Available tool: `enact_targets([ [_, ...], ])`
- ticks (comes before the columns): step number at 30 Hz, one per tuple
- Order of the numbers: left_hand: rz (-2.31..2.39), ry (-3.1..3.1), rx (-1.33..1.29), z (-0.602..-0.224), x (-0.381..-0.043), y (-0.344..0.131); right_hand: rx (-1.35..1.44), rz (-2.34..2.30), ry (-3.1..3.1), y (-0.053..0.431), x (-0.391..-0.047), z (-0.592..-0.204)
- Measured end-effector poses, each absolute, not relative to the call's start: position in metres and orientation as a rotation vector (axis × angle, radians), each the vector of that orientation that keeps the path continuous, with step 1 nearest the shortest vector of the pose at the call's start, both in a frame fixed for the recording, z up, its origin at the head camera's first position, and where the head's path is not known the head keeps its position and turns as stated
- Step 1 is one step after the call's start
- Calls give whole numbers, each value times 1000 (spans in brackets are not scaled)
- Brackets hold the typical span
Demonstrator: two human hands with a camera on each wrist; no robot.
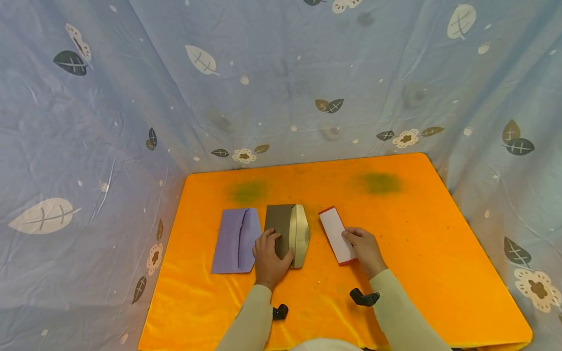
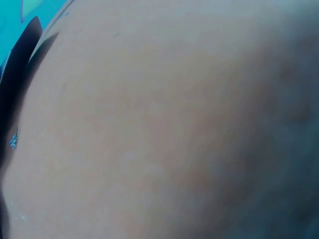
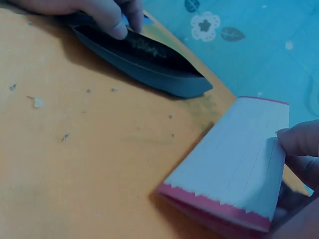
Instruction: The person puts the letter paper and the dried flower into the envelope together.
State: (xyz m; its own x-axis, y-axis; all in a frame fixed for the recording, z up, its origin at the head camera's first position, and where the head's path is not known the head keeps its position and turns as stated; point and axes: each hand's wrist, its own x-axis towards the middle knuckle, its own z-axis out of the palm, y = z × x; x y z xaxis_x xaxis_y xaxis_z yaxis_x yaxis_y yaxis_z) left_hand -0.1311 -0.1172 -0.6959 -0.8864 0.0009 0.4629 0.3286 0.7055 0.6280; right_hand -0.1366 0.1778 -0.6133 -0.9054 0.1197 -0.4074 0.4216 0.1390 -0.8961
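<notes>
My left hand grips the dark brown envelope, whose gold flap lies spread to the right. In the right wrist view the mouth of this envelope gapes, and the left thumb sits at its edge. My right hand pinches a white folded card with red ends by its right long side. The card is tilted in the right wrist view, its near red end slightly parted. Blurred skin fills most of the left wrist view, hiding the left fingers there.
A purple envelope with its flap spread lies left of the brown one. The orange table cover carries small specks and greenish patches. Patterned blue curtains stand behind and on both sides.
</notes>
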Motion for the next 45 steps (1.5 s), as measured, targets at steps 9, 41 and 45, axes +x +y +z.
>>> enact_targets([
  [9, -1030, -2459, -266, -696, -132, -117, 508, -1985, 2005, 182, -137, -618],
  [41, -1024, -2471, -257, -693, -131, -116, 389, -2050, 1727, 180, -143, -629],
  [45, -1004, -2452, -270, -694, -132, -116, 404, -2115, 1658, 178, -145, -633],
])
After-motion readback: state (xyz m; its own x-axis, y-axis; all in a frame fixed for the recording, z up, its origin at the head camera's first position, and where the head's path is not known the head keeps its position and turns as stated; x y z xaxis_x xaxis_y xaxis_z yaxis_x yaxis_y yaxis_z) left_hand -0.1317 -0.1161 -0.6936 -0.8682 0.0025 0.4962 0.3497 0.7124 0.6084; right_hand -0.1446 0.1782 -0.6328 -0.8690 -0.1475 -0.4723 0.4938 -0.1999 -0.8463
